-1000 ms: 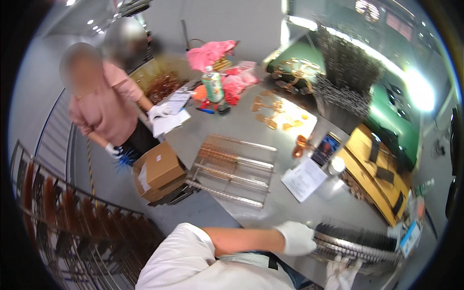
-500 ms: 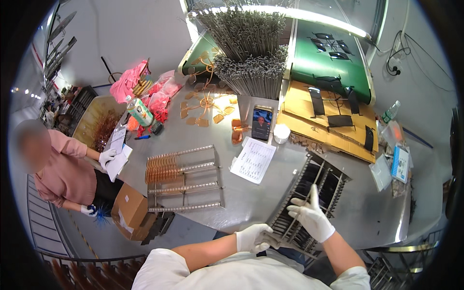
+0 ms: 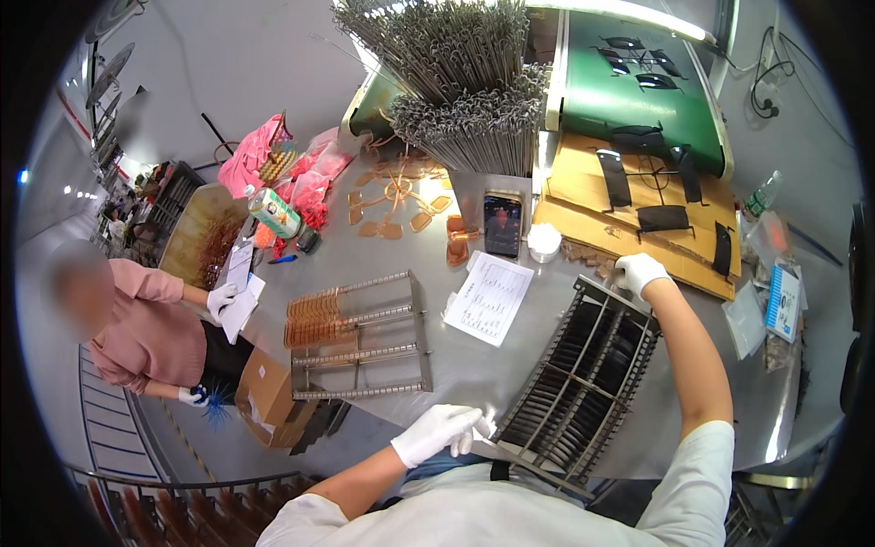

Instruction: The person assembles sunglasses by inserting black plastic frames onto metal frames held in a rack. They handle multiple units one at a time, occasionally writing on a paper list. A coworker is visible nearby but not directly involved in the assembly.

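Note:
A metal rack (image 3: 572, 375) filled with rows of dark, thin lens-like pieces lies tilted on the table in front of me. My left hand (image 3: 437, 434), in a white glove, is beside the rack's near left corner with its fingers curled together; whatever they may hold is hidden. At the rack's far end is my gloved right hand (image 3: 641, 272), fingers bent downward next to small brown pieces (image 3: 591, 259). Its fingertips are partly hidden, so what they grip cannot be made out. To the left stands a second metal rack (image 3: 392, 354), part filled with amber lens-like pieces (image 3: 316, 319).
A written sheet (image 3: 488, 298), a phone (image 3: 503, 224) and a white cup (image 3: 544, 241) sit mid-table. Bundled metal rods (image 3: 465, 137) rise behind. Dark lenses on a wire holder (image 3: 649, 173) lie on cardboard (image 3: 629, 239). A person in pink (image 3: 150, 319) stands at left.
My right hand has moved from above the middle of the dark-piece rack to its far end. My left hand has shifted left, off the rack's near corner. The whole view has shifted slightly.

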### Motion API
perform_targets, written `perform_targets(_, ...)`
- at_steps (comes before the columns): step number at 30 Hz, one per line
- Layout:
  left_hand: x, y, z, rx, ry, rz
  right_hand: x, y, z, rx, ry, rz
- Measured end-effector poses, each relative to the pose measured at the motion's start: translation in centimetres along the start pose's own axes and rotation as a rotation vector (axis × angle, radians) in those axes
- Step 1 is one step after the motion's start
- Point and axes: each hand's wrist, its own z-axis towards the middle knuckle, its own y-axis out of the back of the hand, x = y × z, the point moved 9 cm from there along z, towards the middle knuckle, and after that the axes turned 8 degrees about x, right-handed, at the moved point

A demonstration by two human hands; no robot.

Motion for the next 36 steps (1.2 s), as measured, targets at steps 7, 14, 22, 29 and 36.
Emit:
perform_targets(7, 0.3, 0.5, -1.5, -0.141, -0.015, 0.124, -0.8, -0.9, 1.0, 0.112, -0.029, -0.109)
perform_targets(14, -4.2, -3.5, -2.2, -0.238, -0.394, 0.66, -1.6, 4.9, -20.4, -0.451, -0.054, 0.794)
perform_targets(22, -5.7, -12.0, -2.5, 0.035, -1.055, 1.22, 5.2, -8.2, -28.6, -0.785, -0.104, 0.689)
perform_targets(29, -0.8, -13.1, -1.5, -0.03, -0.926, 1.542, 7.7, -8.7, -29.1, -0.83, -0.006, 0.043)
perform_targets(36, 1.6, -13.6, 0.4, -0.226, -0.934, 1.886, 7.5, -9.5, -26.7, -0.546, 0.029, -0.006)
